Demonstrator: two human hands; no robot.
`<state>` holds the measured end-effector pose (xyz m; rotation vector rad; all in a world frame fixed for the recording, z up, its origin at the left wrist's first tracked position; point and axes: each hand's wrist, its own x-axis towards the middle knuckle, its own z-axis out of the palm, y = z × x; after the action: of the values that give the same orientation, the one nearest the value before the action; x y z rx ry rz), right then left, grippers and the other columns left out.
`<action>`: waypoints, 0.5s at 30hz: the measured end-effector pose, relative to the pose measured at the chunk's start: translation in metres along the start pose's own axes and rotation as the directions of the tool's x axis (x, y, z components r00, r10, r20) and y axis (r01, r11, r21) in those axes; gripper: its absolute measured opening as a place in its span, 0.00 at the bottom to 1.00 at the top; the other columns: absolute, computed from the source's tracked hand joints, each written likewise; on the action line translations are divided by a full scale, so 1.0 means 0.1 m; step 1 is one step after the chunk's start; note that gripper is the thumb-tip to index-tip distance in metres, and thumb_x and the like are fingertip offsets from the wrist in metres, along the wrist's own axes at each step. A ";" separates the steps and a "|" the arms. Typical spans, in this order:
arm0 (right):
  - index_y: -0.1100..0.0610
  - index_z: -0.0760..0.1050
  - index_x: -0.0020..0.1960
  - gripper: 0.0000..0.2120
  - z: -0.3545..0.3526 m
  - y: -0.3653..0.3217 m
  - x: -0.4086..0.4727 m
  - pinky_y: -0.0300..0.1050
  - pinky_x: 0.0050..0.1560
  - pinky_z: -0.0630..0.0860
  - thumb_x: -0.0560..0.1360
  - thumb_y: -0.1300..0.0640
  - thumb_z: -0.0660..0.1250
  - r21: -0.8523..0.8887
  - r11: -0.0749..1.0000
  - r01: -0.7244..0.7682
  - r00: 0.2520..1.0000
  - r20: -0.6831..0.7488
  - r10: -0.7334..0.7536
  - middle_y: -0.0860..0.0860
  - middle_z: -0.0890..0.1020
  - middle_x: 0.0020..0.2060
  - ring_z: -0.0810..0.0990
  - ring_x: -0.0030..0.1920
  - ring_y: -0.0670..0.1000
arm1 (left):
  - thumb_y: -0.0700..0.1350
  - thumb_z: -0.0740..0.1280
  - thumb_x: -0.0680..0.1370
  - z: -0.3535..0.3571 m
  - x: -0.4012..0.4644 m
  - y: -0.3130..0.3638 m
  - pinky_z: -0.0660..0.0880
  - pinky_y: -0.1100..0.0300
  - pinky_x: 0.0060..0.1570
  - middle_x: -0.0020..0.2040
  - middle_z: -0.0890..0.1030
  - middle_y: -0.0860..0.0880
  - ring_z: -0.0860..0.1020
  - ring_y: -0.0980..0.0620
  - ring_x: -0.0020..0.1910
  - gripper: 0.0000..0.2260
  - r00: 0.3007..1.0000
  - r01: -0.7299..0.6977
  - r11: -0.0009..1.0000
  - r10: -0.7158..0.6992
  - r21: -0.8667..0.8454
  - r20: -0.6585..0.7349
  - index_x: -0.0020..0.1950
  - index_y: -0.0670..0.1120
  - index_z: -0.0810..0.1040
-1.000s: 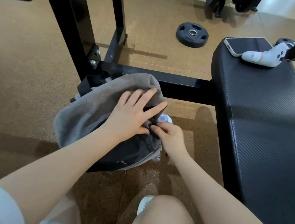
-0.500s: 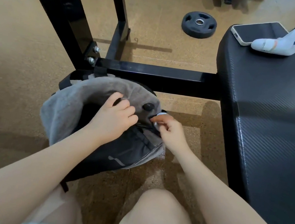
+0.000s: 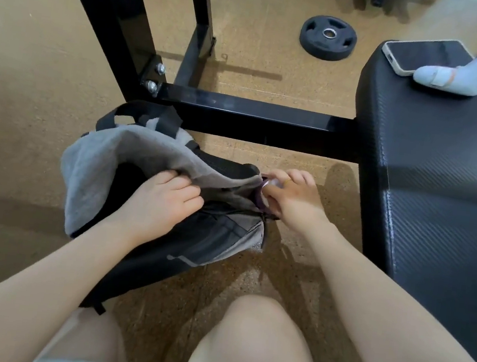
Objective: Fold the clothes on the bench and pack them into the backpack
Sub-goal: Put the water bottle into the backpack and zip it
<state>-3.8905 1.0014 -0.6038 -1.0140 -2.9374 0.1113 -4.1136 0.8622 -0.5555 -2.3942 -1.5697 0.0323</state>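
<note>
Resting place: the backpack (image 3: 193, 244) lies on the tan floor (image 3: 31, 95), just left of the desk (image 3: 438, 205), its top toward a black steel frame (image 3: 254, 116).
Backpack look: dark grey and black fabric, a lighter grey panel at its right edge, a pale stripe mark low on the front, black carry loops at the top.
Clothing: a soft grey garment (image 3: 97, 169) drapes over the backpack's open top, spilling down the left side.
Left grip: the left hand (image 3: 166, 199) has its fingers curled, pinching the garment's edge.
Right grip: the right hand (image 3: 289, 199) is curled at the backpack's right corner around a small pale object; what it is, I cannot tell.
Desk top: a phone (image 3: 423, 57) and a white game controller (image 3: 466, 73) lie at the far end, touching.
Floor beyond: a black weight plate (image 3: 327, 41).
</note>
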 end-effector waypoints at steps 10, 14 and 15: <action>0.53 0.80 0.38 0.08 0.31 -0.22 -0.19 0.46 0.35 0.67 0.62 0.59 0.64 -0.272 0.961 -0.040 0.979 -0.201 -0.017 0.53 0.81 0.39 0.76 0.36 0.55 | 0.48 0.58 0.73 0.02 0.20 -0.04 0.65 0.55 0.47 0.37 0.78 0.48 0.78 0.45 0.41 0.11 0.998 0.062 0.998 -0.062 -0.007 0.016 0.41 0.47 0.79; 0.56 0.78 0.43 0.16 0.40 -0.40 -0.40 0.45 0.30 0.71 0.77 0.46 0.59 0.101 0.868 -0.487 0.873 0.096 0.478 0.53 0.81 0.38 0.81 0.37 0.57 | 0.49 0.62 0.73 0.01 0.30 -0.07 0.66 0.54 0.48 0.37 0.78 0.47 0.78 0.44 0.41 0.09 0.997 0.078 0.997 -0.078 -0.006 0.030 0.41 0.47 0.79; 0.57 0.77 0.45 0.17 0.43 -0.39 -0.41 0.46 0.34 0.71 0.77 0.44 0.60 0.221 0.758 -0.614 0.789 0.211 0.577 0.55 0.81 0.41 0.81 0.43 0.59 | 0.48 0.66 0.72 0.01 0.32 -0.07 0.66 0.54 0.48 0.37 0.79 0.47 0.79 0.43 0.42 0.07 0.997 0.079 0.997 -0.079 -0.015 0.026 0.41 0.46 0.80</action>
<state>-3.8844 0.9427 -0.6444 -1.9030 -2.4560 0.6090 -4.1068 0.8935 -0.5507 -2.3501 -1.6812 0.0346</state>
